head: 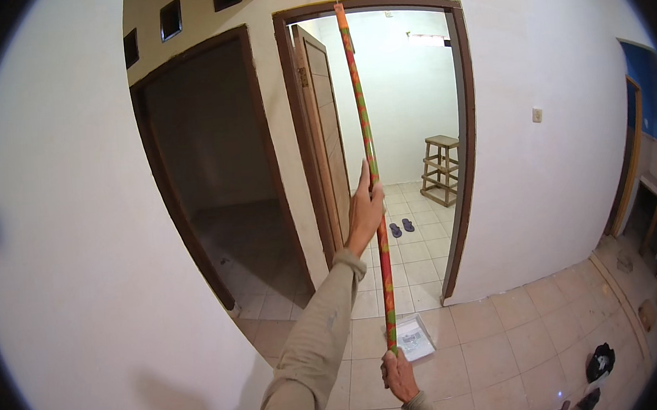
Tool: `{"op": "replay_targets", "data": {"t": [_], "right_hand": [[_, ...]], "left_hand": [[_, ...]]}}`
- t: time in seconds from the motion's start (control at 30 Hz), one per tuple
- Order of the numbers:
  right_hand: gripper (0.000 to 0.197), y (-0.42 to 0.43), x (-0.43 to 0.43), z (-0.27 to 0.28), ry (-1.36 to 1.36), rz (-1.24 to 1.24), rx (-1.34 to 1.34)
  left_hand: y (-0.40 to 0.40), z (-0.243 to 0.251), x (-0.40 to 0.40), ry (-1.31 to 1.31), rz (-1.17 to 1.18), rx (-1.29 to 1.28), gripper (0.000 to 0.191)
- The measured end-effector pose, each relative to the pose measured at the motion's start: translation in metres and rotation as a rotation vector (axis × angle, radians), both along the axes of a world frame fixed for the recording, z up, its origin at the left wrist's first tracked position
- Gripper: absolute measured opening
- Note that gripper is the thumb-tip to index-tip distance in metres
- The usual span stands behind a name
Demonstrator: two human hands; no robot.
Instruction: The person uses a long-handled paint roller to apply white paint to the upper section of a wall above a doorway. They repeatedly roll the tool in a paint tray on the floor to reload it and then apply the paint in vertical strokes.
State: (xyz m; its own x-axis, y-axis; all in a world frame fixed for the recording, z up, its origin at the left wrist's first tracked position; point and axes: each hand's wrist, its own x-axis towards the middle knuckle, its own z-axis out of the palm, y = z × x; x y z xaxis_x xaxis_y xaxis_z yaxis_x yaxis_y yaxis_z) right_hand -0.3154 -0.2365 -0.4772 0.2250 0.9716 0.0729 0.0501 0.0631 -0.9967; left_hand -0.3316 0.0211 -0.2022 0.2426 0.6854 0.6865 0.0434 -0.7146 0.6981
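A long pole (385, 269) with a red and green pattern rises in front of me toward the wall above a doorway. My left hand (366, 211) grips it about midway, with the index finger laid along the shaft. Lower down, my right hand (400, 374) is closed around the pole's bottom end. An orange handle (340, 17) tops the pole, and a thin metal rod runs upward from it. What the rod carries is out of view. On the tiled floor behind the pole's lower part lies a shallow white tray (421, 344) with whitish contents.
A brown door frame (462, 155) surrounds the open wooden door (326, 125). Beyond it are a wooden stool (442, 165) and sandals (402, 227). A white wall (66, 212) stands close on the left. A black bag (600, 362) lies at lower right.
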Motion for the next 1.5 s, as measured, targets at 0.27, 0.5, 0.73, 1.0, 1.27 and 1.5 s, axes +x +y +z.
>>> {"op": "replay_targets", "data": {"t": [0.27, 0.5, 0.73, 1.0, 1.27, 1.5], "right_hand": [[0.031, -0.010, -0.056, -0.205, -0.165, -0.335, 0.067], [0.041, 0.016, -0.043, -0.124, -0.188, -0.403, 0.414], [0.052, 0.010, -0.024, 0.033, -0.319, -0.294, 0.515], [0.063, 0.051, -0.019, 0.139, -0.266, -0.139, 0.453], [0.061, 0.119, -0.005, 0.212, -0.372, -0.237, 0.595], [0.064, 0.120, -0.002, 0.181, -0.405, -0.245, 0.522]], "left_hand": [[-0.066, -0.099, -0.032, 0.112, 0.006, -0.201, 0.064], [-0.011, -0.060, -0.022, 0.013, 0.024, 0.069, 0.065], [0.009, 0.063, -0.007, 0.038, 0.020, 0.129, 0.063], [0.003, 0.097, -0.007, 0.211, 0.296, 0.184, 0.060], [0.018, 0.117, -0.010, 0.232, 0.374, 0.389, 0.061], [0.011, 0.094, -0.006, 0.339, 0.449, 0.378, 0.064]]}}
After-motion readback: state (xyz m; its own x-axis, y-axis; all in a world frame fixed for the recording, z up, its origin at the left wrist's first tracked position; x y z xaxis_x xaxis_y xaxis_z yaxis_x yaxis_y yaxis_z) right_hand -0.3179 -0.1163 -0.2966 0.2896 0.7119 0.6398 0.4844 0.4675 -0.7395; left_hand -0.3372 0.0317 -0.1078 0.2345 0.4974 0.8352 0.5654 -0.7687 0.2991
